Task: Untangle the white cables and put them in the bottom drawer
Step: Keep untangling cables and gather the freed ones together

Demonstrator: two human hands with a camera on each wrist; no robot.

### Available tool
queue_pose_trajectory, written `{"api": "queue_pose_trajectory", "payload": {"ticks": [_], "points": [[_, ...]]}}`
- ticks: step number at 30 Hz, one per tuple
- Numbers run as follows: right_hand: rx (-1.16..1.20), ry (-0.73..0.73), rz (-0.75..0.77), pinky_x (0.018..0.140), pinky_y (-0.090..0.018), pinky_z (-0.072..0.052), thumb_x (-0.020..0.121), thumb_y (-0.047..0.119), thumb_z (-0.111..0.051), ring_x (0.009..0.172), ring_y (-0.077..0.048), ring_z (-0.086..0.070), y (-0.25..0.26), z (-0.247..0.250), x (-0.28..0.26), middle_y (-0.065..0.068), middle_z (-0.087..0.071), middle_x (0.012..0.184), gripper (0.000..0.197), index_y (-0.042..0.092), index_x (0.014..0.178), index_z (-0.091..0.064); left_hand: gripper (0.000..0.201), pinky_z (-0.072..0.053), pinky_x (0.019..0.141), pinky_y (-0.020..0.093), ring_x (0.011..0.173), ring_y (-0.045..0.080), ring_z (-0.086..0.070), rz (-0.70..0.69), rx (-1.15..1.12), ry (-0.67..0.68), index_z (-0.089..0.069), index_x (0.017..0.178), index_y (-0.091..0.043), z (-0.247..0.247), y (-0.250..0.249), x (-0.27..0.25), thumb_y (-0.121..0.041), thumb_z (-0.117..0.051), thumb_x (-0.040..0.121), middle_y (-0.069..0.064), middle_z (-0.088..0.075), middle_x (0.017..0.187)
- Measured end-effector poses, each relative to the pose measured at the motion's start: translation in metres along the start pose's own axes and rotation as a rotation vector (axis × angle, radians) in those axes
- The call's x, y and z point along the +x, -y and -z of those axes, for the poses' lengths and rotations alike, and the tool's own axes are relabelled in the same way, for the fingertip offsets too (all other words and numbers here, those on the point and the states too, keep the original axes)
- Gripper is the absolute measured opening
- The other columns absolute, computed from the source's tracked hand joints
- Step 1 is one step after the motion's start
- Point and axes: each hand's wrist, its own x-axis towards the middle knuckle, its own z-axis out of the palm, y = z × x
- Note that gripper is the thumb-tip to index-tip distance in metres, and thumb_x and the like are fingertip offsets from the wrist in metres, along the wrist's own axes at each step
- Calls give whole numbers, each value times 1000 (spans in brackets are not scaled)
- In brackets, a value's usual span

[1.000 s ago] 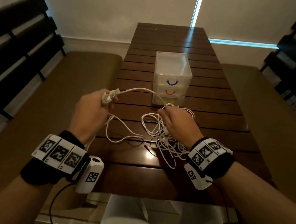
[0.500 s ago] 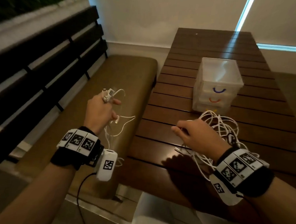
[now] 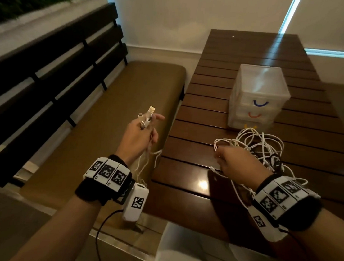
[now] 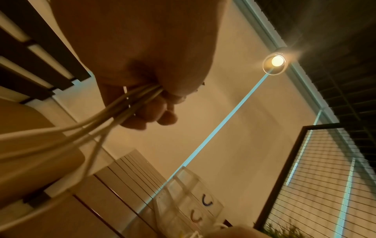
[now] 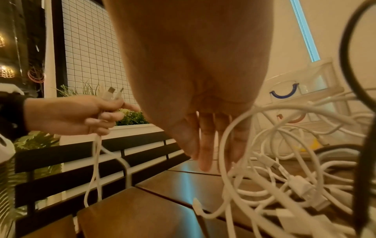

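Observation:
My left hand (image 3: 141,134) is raised over the bench, left of the table, and grips a white cable by its plugs (image 3: 149,117), which stick up above the fist. Its strands hang down below the hand (image 4: 85,132). The left hand (image 5: 77,112) and the plugs (image 5: 112,94) also show in the right wrist view. The tangle of white cables (image 3: 254,142) lies on the table in front of the clear drawer unit (image 3: 259,91). My right hand (image 3: 235,165) hovers at the tangle's left edge, fingers (image 5: 205,153) straight and pointing down among the loops (image 5: 295,169). The bottom drawer (image 3: 251,124), with a yellow handle, is closed.
The slatted wooden table (image 3: 231,53) runs away from me. A brown cushioned bench (image 3: 129,100) with a dark slatted backrest (image 3: 51,68) stands to its left. A dark cable (image 3: 275,161) lies mixed into the white tangle.
My left hand pulled its cable left, off the table and away from the tangle, and now holds the plugs upright over the bench. My right hand let go and stays by the tangle.

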Motion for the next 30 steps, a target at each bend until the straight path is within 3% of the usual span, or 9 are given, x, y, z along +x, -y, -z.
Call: {"api": "queue_pose_trajectory", "payload": {"ticks": [4,7,10,15,17,20,23,27,30], "points": [[-111,158,-97,87,-37,-52,91,22,-53,103,-31,-62,-13,-14,-6,-11,-65,105,18,13,102,-65,32,-29,45,22,49,8,-37,-22,-37,119,-67,109,-29,-37,-7,-9,-38,-37,103,-3,-47,59],[-196,138,-60,91,-38,-45,90,40,-57,109,-28,-58,-10,-24,-13,-8,-60,116,32,18,112,-63,30,-32,48,21,49,5,-40,-9,-43,165,-67,113,-34,-68,-9,-18,-40,-39,102,-3,-51,63],[-255,74,-39,97,-43,-40,90,39,-59,115,-29,-54,-8,-32,-16,-8,-55,123,35,20,119,-58,31,-35,56,22,46,-1,-43,8,-32,173,-68,113,-29,-95,-9,-22,-39,-40,102,-2,-59,63],[-303,79,-48,94,-43,-42,97,24,-50,113,-31,-57,-10,-33,-17,-11,-54,122,27,11,117,-64,53,-38,48,26,37,17,-46,111,-79,176,-72,79,-17,-120,-14,-23,-54,-39,98,23,-63,60],[-316,96,-37,96,-43,-42,98,21,-47,116,-31,-55,-10,-30,-19,-11,-53,126,28,11,119,-63,60,-41,44,22,34,17,-46,141,-75,182,-72,81,-9,-124,-19,-23,-56,-37,98,9,-55,43],[-316,86,12,103,-47,-36,101,22,-42,127,-32,-45,-7,-24,-24,-13,-45,136,33,10,128,-57,57,-39,39,17,33,13,-48,200,-134,148,-68,103,-5,-126,-22,-21,-52,-37,99,-3,-55,39],[-239,-65,27,100,-42,-37,99,27,-45,122,-30,-46,-6,-13,-25,-11,-51,130,31,11,124,-54,59,-40,52,22,35,9,-51,207,-109,131,-72,99,-14,-128,-18,-20,-58,-33,97,7,-55,44],[218,-408,5,85,-39,-42,100,24,-47,88,-24,-58,-11,2,-30,0,-60,90,14,13,99,-56,49,-48,70,32,52,6,-64,184,-120,49,-61,107,-21,-136,-18,-17,-59,-31,97,-1,-65,50],[472,-540,11,70,-33,-46,100,23,-50,72,-14,-57,-9,6,-35,5,-61,80,10,17,93,-53,51,-55,66,30,61,16,-68,208,-262,98,-63,110,-20,-144,-24,-18,-56,-30,98,-4,-75,76]]}}
